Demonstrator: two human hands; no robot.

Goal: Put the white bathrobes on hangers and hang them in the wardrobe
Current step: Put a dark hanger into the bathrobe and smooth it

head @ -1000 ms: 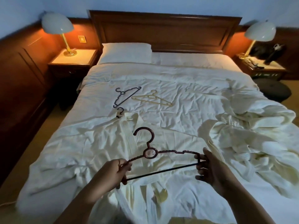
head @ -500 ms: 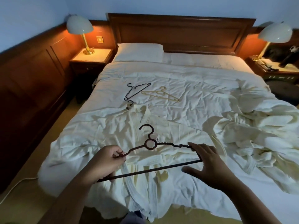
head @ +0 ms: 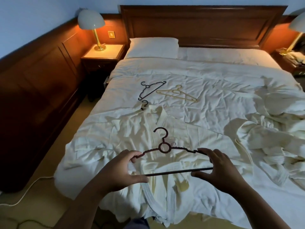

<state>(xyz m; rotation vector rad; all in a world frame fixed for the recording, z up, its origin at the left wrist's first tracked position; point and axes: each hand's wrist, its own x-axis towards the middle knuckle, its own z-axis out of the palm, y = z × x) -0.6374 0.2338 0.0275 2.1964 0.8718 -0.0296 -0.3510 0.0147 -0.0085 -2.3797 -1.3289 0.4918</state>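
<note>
Glossy wood headboard (head: 203, 25), crumpled cloth bathrobe (head: 115, 141)

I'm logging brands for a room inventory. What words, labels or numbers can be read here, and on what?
None can be read.
The small pale tag by the ring of the dark red hanger: too blurred.
The wall plate near the lamp: no legible marking.

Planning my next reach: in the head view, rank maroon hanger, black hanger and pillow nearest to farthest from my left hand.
1. Maroon hanger, held by the left hand.
2. Black hanger, lying on the bed.
3. Pillow, at the headboard.
</note>
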